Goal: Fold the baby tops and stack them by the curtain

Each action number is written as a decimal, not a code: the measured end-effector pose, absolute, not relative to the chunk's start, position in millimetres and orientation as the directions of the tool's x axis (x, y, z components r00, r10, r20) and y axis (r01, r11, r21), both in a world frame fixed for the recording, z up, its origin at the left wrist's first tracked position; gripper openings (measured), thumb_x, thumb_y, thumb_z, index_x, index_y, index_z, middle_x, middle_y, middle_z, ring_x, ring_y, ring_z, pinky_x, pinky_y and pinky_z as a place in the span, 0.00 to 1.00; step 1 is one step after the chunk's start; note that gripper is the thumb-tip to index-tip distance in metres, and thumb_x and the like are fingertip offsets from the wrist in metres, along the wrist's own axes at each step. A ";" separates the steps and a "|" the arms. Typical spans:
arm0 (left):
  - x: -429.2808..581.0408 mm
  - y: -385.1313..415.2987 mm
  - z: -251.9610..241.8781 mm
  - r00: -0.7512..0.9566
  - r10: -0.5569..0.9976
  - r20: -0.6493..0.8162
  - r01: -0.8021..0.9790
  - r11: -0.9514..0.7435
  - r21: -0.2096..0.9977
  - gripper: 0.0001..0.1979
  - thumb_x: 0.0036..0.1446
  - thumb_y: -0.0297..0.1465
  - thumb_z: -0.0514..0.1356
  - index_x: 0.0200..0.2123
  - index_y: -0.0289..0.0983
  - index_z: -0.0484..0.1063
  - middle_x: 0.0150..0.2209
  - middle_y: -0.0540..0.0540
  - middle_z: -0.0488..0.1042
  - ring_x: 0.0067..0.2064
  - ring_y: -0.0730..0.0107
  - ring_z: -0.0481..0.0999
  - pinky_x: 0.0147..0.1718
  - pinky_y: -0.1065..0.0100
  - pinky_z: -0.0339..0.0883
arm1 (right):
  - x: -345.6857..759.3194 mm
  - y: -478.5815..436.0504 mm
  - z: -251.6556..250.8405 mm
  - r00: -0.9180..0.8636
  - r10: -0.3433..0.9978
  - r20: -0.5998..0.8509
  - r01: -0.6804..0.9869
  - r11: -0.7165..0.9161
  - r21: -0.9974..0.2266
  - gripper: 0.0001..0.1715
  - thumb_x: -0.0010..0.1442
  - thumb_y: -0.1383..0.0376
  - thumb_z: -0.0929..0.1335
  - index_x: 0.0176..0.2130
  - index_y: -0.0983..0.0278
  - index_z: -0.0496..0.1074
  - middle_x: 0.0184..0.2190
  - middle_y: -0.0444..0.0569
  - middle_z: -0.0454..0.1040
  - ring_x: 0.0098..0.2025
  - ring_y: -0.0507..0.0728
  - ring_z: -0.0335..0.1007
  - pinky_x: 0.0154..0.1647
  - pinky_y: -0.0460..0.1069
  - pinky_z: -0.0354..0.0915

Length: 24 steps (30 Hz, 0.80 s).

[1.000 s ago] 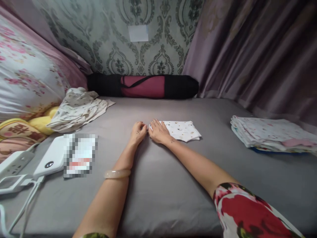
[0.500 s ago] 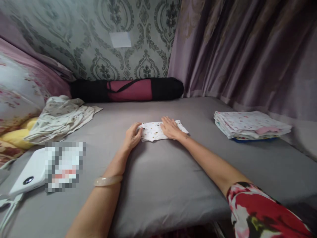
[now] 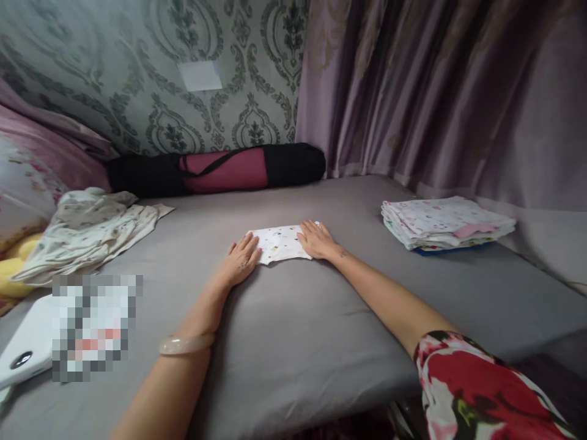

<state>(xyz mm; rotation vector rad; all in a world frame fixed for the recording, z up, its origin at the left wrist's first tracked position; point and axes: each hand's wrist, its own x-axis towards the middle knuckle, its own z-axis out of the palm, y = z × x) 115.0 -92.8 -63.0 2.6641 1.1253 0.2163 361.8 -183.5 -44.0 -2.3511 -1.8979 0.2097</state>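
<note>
A small white cloth with tiny printed figures point(image 3: 280, 243) lies folded flat on the grey bed sheet point(image 3: 293, 330). My left hand point(image 3: 241, 263) rests open, fingers stretched out, on the cloth's left edge. My right hand point(image 3: 316, 239) lies open and flat on the cloth's right end. A pale bangle point(image 3: 186, 344) circles my left forearm. My right sleeve point(image 3: 477, 391) is red and floral.
A stack of folded cloths point(image 3: 447, 223) sits at the right by the purple curtain point(image 3: 440, 91). A heap of loose pale cloth point(image 3: 87, 232) lies at the left. A black and maroon roll bag point(image 3: 215, 171) lies against the patterned wall. A white device point(image 3: 27, 348) sits at the front left.
My left hand has opened from a curled grip at the cloth's left end to lie flat on it. My right hand has slid along the cloth's top. The cloth now looks narrower.
</note>
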 end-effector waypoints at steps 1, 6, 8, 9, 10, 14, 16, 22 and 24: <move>114.9 -92.6 -63.7 0.694 0.718 0.050 0.679 -0.676 0.286 0.30 0.67 0.44 0.38 0.66 0.37 0.54 0.70 0.42 0.47 0.70 0.61 0.47 0.66 0.51 0.40 | 361.3 -183.5 -41.9 0.206 0.977 -0.047 0.960 -0.211 -0.182 0.38 0.69 0.55 0.49 0.68 0.75 0.50 0.69 0.58 0.47 0.71 0.61 0.38 0.69 0.59 0.34; 112.6 -90.2 -69.1 0.688 0.711 0.147 0.631 -0.685 0.364 0.27 0.66 0.42 0.43 0.63 0.38 0.60 0.68 0.41 0.54 0.68 0.59 0.52 0.66 0.49 0.42 | 337.8 -180.4 -31.8 0.118 0.992 0.042 0.963 -0.104 -0.249 0.35 0.69 0.57 0.51 0.68 0.73 0.51 0.70 0.59 0.45 0.71 0.61 0.35 0.69 0.61 0.32; 111.7 -88.5 -70.7 0.663 0.720 0.207 0.612 -0.680 0.404 0.26 0.65 0.41 0.44 0.61 0.38 0.63 0.66 0.40 0.57 0.67 0.60 0.57 0.65 0.52 0.47 | 321.9 -177.8 -31.6 0.049 0.995 0.086 0.962 -0.024 -0.273 0.34 0.69 0.57 0.52 0.68 0.70 0.51 0.70 0.58 0.45 0.71 0.61 0.35 0.69 0.61 0.33; 111.4 -87.5 -71.2 0.647 0.725 0.235 0.602 -0.676 0.425 0.25 0.65 0.40 0.44 0.59 0.38 0.65 0.65 0.40 0.59 0.66 0.60 0.59 0.64 0.54 0.50 | 314.5 -176.6 -32.6 0.018 0.995 0.096 0.961 0.010 -0.278 0.34 0.69 0.56 0.52 0.68 0.69 0.51 0.70 0.57 0.45 0.71 0.60 0.35 0.69 0.61 0.34; 111.3 -86.6 -71.4 0.630 0.732 0.260 0.594 -0.670 0.446 0.24 0.65 0.40 0.44 0.58 0.38 0.66 0.64 0.40 0.61 0.65 0.61 0.61 0.64 0.56 0.52 | 308.2 -175.8 -34.1 -0.005 0.995 0.102 0.960 0.033 -0.279 0.33 0.69 0.56 0.53 0.68 0.67 0.51 0.70 0.57 0.45 0.71 0.61 0.36 0.69 0.61 0.34; 111.9 -83.0 -71.4 0.542 0.780 0.313 0.605 -0.621 0.498 0.23 0.64 0.39 0.44 0.53 0.35 0.68 0.60 0.36 0.66 0.61 0.60 0.65 0.62 0.58 0.55 | 296.4 -175.5 -41.2 -0.013 0.994 0.110 0.961 0.042 -0.272 0.31 0.70 0.56 0.53 0.67 0.63 0.55 0.69 0.55 0.49 0.71 0.61 0.39 0.68 0.61 0.35; 112.1 -81.7 -71.5 0.505 0.801 0.322 0.623 -0.596 0.507 0.21 0.63 0.39 0.45 0.49 0.34 0.69 0.57 0.34 0.68 0.60 0.59 0.67 0.61 0.58 0.56 | 297.0 -175.3 -42.8 -0.007 0.994 0.107 0.958 0.038 -0.283 0.30 0.70 0.57 0.53 0.66 0.63 0.56 0.69 0.55 0.50 0.71 0.61 0.39 0.68 0.61 0.34; 111.9 -81.8 -70.4 0.398 0.871 0.289 0.674 -0.491 0.552 0.16 0.59 0.44 0.48 0.34 0.39 0.66 0.53 0.34 0.69 0.60 0.56 0.65 0.60 0.55 0.56 | 315.0 -167.8 -35.0 -0.007 0.997 0.083 0.869 0.047 -0.493 0.32 0.69 0.57 0.55 0.66 0.68 0.55 0.67 0.56 0.54 0.69 0.58 0.46 0.68 0.55 0.44; 111.8 -82.4 -69.2 0.356 0.889 0.289 0.687 -0.459 0.564 0.15 0.58 0.45 0.50 0.31 0.40 0.65 0.52 0.35 0.70 0.60 0.56 0.65 0.61 0.55 0.55 | 330.1 -168.7 -28.7 0.112 0.985 0.134 0.837 -0.021 -0.546 0.29 0.69 0.60 0.56 0.65 0.68 0.58 0.65 0.55 0.61 0.65 0.55 0.55 0.64 0.50 0.51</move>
